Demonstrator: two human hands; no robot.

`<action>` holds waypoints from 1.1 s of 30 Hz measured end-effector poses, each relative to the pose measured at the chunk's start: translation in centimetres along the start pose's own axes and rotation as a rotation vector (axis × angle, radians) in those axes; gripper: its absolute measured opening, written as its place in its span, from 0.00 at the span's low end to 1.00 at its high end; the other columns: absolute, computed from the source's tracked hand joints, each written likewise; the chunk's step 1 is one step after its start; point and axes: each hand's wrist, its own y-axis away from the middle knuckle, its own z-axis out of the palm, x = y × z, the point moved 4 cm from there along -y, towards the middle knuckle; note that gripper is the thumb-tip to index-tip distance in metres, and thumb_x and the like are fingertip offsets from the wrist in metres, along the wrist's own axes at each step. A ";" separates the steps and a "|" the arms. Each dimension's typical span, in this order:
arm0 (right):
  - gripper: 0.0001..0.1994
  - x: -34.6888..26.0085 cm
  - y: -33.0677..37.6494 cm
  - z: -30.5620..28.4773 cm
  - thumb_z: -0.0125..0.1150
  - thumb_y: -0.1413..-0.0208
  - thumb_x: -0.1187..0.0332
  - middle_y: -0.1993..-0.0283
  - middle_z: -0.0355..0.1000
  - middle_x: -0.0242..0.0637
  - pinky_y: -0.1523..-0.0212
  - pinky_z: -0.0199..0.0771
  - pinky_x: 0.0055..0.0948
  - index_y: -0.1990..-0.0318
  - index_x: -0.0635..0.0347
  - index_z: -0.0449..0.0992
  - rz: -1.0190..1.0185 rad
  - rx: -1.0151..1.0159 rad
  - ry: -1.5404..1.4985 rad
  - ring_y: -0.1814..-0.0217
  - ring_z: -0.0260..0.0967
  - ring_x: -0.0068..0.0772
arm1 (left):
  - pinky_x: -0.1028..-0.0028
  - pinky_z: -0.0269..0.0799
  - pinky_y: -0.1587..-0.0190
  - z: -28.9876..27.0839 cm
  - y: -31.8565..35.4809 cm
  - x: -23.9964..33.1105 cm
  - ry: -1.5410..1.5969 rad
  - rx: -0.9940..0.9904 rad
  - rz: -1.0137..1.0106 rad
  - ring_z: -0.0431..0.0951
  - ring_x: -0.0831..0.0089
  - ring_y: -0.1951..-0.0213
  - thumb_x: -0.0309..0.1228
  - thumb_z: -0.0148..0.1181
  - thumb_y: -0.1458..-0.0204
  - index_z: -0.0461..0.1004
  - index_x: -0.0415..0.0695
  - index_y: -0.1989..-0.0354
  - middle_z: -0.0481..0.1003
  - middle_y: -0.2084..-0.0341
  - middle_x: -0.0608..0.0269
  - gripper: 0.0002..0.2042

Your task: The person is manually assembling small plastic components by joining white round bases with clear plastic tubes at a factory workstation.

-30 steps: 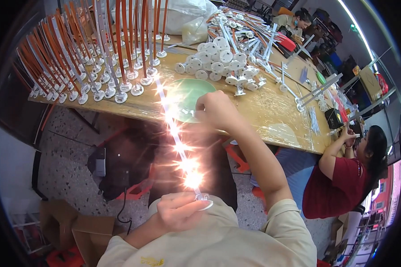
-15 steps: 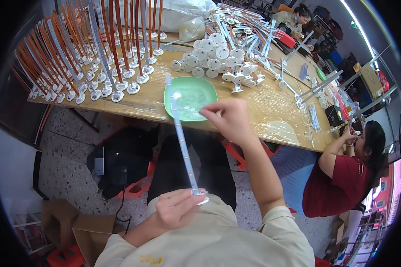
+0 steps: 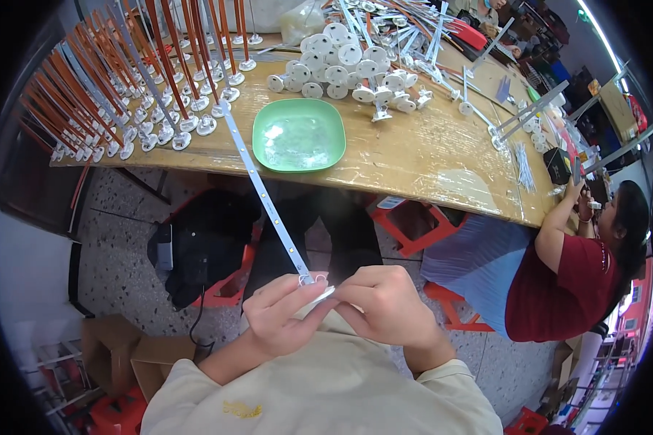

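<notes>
A long wooden worktable (image 3: pixel 413 156) stands on speckled terrazzo floor (image 3: pixel 123 210) — red plastic stools (image 3: pixel 421 228) beneath, cardboard boxes (image 3: pixel 123 355) at left.

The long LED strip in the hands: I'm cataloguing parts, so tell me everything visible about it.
The LED strip is a thin, straight, whitish bar with small pale chips spaced along it, unlit. It slants from the hands up to the table edge, left of the green dish. Left hand and right hand pinch its near end, where small wire loops show.
</notes>
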 end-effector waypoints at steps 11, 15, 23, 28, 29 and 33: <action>0.06 1.2 3.0 -0.9 0.69 0.59 0.78 0.72 0.77 0.39 0.71 0.76 0.32 0.71 0.63 0.80 0.125 0.156 -0.164 0.71 0.76 0.39 | 0.73 0.81 0.64 1.5 1.1 0.0 0.079 -0.166 -0.046 0.84 0.64 0.67 0.14 0.72 0.60 0.76 0.34 0.56 0.80 0.63 0.43 0.19; 0.07 1.9 4.0 -0.5 0.69 0.59 0.78 0.71 0.77 0.40 0.72 0.75 0.32 0.69 0.64 0.80 0.121 0.253 -0.239 0.72 0.75 0.41 | 0.72 0.80 0.62 2.1 1.2 -0.6 0.163 -0.154 -0.164 0.83 0.64 0.65 0.14 0.70 0.58 0.76 0.33 0.55 0.79 0.62 0.44 0.19; 0.04 3.7 5.5 1.7 0.68 0.53 0.80 0.72 0.79 0.42 0.74 0.71 0.23 0.68 0.66 0.83 0.288 0.368 -0.602 0.74 0.76 0.30 | 0.73 0.80 0.58 2.9 1.8 -1.0 0.442 -0.073 -0.289 0.83 0.65 0.61 0.11 0.68 0.57 0.75 0.29 0.53 0.78 0.58 0.46 0.19; 0.05 4.1 6.0 2.7 0.70 0.53 0.80 0.71 0.79 0.42 0.72 0.73 0.21 0.67 0.66 0.83 0.289 0.385 -0.616 0.73 0.76 0.28 | 0.73 0.80 0.58 3.1 1.8 -0.9 0.402 -0.059 -0.314 0.82 0.66 0.60 0.10 0.68 0.58 0.76 0.30 0.55 0.79 0.60 0.47 0.18; 0.05 4.1 6.1 2.8 0.70 0.53 0.80 0.70 0.79 0.41 0.73 0.73 0.21 0.66 0.66 0.83 0.309 0.396 -0.626 0.73 0.76 0.28 | 0.73 0.80 0.58 3.1 1.9 -1.0 0.401 -0.063 -0.322 0.82 0.66 0.60 0.10 0.68 0.58 0.76 0.30 0.55 0.79 0.60 0.47 0.18; 0.06 4.1 6.7 3.5 0.69 0.53 0.80 0.69 0.79 0.41 0.74 0.73 0.20 0.66 0.66 0.83 0.340 0.488 -0.685 0.71 0.76 0.26 | 0.74 0.80 0.58 3.2 2.3 -1.0 0.377 -0.045 -0.295 0.83 0.65 0.60 0.10 0.68 0.58 0.76 0.30 0.56 0.80 0.61 0.47 0.18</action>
